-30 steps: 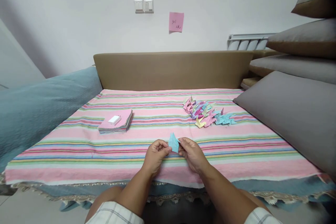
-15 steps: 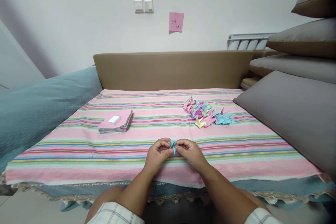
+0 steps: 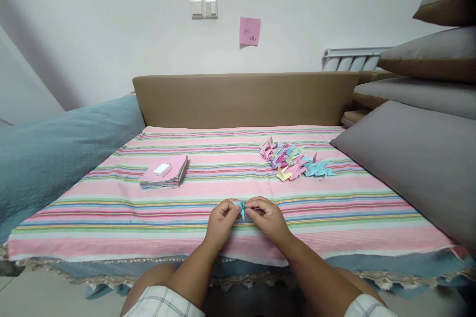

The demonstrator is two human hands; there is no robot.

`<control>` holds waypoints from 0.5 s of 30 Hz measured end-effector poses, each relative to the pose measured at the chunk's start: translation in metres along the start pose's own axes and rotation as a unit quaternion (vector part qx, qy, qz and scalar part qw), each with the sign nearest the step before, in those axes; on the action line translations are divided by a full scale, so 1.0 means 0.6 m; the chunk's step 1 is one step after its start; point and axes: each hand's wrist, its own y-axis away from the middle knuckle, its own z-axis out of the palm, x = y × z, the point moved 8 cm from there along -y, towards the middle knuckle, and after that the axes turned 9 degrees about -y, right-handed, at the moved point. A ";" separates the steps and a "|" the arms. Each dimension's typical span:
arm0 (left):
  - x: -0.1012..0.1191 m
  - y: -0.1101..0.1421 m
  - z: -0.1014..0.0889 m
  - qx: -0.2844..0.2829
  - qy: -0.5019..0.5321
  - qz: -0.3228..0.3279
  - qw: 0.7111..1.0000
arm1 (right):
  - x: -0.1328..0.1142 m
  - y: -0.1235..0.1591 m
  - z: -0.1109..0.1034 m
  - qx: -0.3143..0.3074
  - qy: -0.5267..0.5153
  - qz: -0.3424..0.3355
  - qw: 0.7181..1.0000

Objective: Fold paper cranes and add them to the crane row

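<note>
A small blue-green origami crane (image 3: pixel 242 209) is held between my two hands, above the near part of the striped cloth. My left hand (image 3: pixel 222 220) pinches its left side between thumb and fingers. On the other side, the thumb and fingertips of my right hand (image 3: pixel 268 217) grip the paper. Part of the folded piece is hidden behind my fingertips. Beyond my right hand lies a heap of folded paper cranes (image 3: pixel 288 158) in pink, purple, yellow, green and blue.
Left of my hands, a stack of square paper (image 3: pixel 163 171) carries a small white block (image 3: pixel 162 170). The striped cloth (image 3: pixel 111 198) covers the seat. Grey cushions (image 3: pixel 412 158) pile up at the right, a blue-covered armrest (image 3: pixel 67 153) stands left, and a brown backrest (image 3: pixel 241 101) behind.
The crane has shifted slightly left and turned between my fingers. My left fingers have closed in more tightly, and my right fingertips have moved a little left with it.
</note>
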 end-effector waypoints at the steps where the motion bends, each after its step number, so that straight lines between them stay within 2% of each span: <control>1: -0.001 0.001 0.001 -0.001 -0.008 -0.001 1.000 | 0.001 0.001 0.001 0.001 0.007 0.002 1.000; 4: 0.001 0.003 0.000 0.018 -0.042 0.016 0.999 | 0.011 0.004 0.001 0.022 0.015 0.034 0.999; 8: 0.021 0.008 -0.002 0.049 -0.117 0.079 0.989 | 0.018 0.009 0.004 0.045 0.002 0.066 0.997; 12: 0.033 0.013 0.003 0.040 -0.139 0.119 0.982 | 0.020 0.011 0.009 0.043 -0.040 0.085 0.995; 15: 0.031 0.015 0.004 0.038 -0.126 0.112 0.985 | 0.027 0.013 0.010 0.050 -0.090 0.107 0.989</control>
